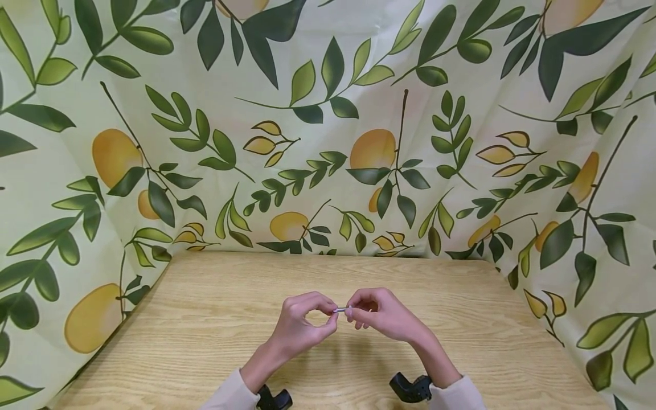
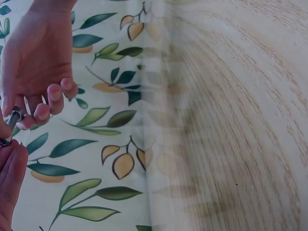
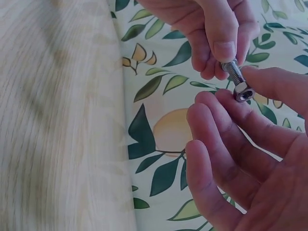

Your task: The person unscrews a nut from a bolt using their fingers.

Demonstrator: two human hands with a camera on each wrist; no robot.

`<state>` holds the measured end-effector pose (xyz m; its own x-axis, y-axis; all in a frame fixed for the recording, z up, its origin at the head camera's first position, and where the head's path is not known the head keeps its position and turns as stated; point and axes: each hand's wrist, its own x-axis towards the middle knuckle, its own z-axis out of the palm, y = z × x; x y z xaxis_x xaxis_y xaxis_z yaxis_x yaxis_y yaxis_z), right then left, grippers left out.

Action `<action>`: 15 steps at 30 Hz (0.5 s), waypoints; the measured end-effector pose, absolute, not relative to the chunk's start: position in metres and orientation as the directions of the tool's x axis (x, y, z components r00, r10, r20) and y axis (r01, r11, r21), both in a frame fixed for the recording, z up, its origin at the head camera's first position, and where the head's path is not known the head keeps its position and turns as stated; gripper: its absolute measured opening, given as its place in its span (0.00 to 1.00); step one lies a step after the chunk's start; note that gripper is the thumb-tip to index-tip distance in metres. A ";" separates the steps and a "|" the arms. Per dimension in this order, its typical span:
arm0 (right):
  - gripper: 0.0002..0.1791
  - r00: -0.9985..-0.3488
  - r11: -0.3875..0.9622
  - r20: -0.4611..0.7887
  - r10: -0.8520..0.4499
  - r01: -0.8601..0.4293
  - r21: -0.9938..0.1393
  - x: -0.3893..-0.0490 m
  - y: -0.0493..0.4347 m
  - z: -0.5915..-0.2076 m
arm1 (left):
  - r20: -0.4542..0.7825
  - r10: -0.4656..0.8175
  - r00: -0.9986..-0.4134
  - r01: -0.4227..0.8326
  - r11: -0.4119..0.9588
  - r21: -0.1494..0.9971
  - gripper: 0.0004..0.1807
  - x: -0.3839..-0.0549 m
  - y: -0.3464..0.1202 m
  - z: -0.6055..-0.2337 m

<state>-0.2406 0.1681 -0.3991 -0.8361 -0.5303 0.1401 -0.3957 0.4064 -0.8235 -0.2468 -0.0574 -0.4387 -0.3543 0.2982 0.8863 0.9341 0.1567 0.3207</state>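
Observation:
Above the middle of the table, a short silver bolt (image 1: 340,310) lies between my two hands. Its threaded shank and hollow socket head (image 3: 244,93) show clearly in the right wrist view. My right hand (image 1: 384,314) pinches the head end between thumb and index finger, the other fingers loosely bent. At the opposite end, my left hand (image 1: 304,322) pinches a small metal ring that looks like a nut (image 3: 226,65), partly hidden under the thumb. In the left wrist view the bolt (image 2: 13,120) is near the left edge, partly covered by fingers.
The light wood table (image 1: 215,285) extends below both hands. A cloth printed with leaves and fruit (image 1: 318,171) hangs behind it and along both sides. Black wrist-worn devices (image 1: 410,388) sit by the sleeves.

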 end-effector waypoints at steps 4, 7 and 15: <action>0.05 -0.829 0.399 0.170 -0.532 -0.423 -0.814 -0.241 0.168 -0.400 | 0.882 0.304 -0.362 0.932 0.155 0.329 0.14 -0.247 -0.057 -0.438; 0.05 -0.827 0.392 0.194 -0.528 -0.440 -0.808 -0.241 0.168 -0.400 | 0.881 0.309 -0.359 0.933 0.153 0.327 0.15 -0.247 -0.057 -0.439; 0.09 -0.836 0.397 0.189 -0.515 -0.428 -0.812 -0.241 0.169 -0.400 | 0.882 0.311 -0.355 0.934 0.162 0.318 0.15 -0.247 -0.057 -0.440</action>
<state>-0.2414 0.1691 -0.4000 -0.8358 -0.5154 0.1890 -0.4282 0.3965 -0.8121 -0.2470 -0.0574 -0.4399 -0.3546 0.3107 0.8819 0.9340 0.1623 0.3183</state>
